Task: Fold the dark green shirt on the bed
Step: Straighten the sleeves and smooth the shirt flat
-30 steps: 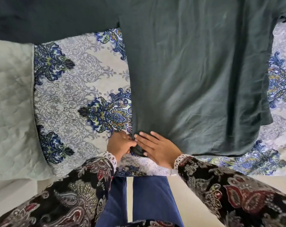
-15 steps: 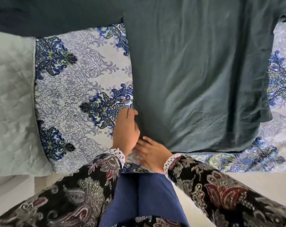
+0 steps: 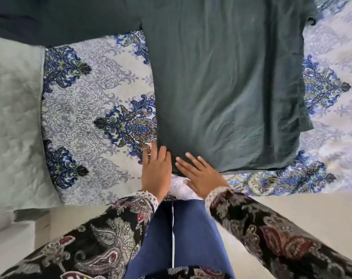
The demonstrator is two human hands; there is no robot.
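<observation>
The dark green shirt (image 3: 227,81) lies spread flat on the patterned bedspread (image 3: 94,101), its right side folded inward in a long strip and a sleeve stretching off to the upper left. My left hand (image 3: 156,168) rests flat, fingers apart, at the shirt's near left corner, partly on the bedspread. My right hand (image 3: 199,174) lies flat beside it, fingertips on the shirt's bottom hem, holding nothing.
A pale green quilted pillow (image 3: 14,121) lies at the left edge of the bed. The bed's near edge runs just below my hands, with pale floor (image 3: 304,216) beneath. My blue trousers and patterned sleeves fill the foreground.
Both hands let go of the bunched corner they were pinching and now lie flat with fingers spread; the left hand slid up along the shirt's left edge.
</observation>
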